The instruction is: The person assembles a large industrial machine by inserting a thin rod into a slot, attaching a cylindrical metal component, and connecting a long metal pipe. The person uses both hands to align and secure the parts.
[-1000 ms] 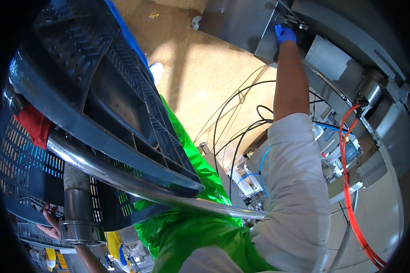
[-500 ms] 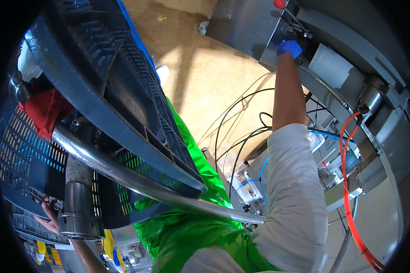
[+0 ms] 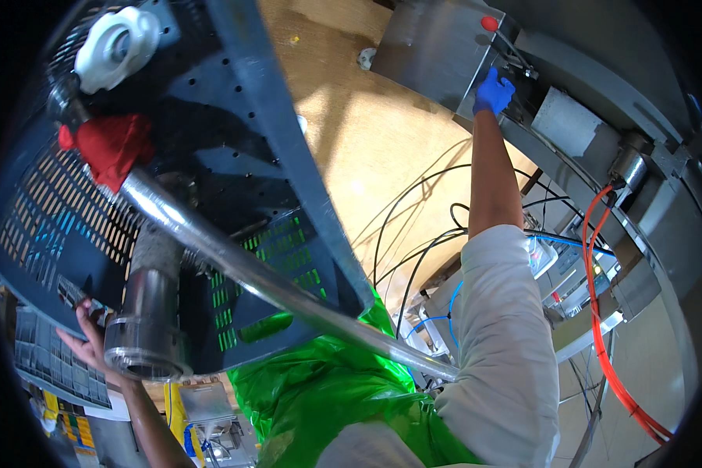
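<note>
Txt/lbls: none legible | brands/nos.: none legible | signs: none legible

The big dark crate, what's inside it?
In or across the crate: a white scalloped ring, a long metal pipe with red cloth on it, and a thick metal cylinder. Whatever lies directly beneath these pieces is covered, so it can't be seen.

Strong light whitens the floor [image 3: 352, 186] right of the crate [image 3: 267, 101], crossed there by soft shadows and thin cable shadows. Inside the crate it is dim, though the pipe [image 3: 203, 236] over it shines with hard white highlights. The metal cabinet [image 3: 433, 54], up and right of the crate, is duller. Fisheye bending curves the crate's outer edge toward black corners.
</note>
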A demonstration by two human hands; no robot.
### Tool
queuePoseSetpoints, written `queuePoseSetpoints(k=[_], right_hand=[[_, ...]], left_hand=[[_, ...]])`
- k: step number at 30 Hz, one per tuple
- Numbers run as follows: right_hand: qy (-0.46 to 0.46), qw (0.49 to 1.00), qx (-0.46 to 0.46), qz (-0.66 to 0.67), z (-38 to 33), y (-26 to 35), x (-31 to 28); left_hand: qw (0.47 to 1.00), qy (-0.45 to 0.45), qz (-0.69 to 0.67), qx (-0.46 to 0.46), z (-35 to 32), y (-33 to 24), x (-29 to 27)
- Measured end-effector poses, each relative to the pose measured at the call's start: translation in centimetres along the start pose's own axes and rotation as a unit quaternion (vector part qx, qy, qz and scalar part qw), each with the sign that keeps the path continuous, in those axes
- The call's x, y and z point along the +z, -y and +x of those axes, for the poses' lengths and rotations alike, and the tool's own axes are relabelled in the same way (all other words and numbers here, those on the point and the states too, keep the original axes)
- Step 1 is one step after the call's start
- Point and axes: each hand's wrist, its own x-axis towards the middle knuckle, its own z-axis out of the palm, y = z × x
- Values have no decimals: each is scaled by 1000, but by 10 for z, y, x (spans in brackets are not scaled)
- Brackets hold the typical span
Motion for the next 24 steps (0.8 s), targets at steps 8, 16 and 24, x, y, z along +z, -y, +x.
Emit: queuePoseSetpoints(k=[8, 16, 24], right_hand=[[290, 955, -43, 47, -46, 16, -45], [509, 858, -46, 61, -170, 196, -237], [395, 875, -237, 151, -308, 245, -467]], left_hand=[[997, 47, -33, 42, -5, -34, 22], [995, 27, -65, 68, -12, -40, 31], [961, -70, 101, 246, -4, -41, 18]])
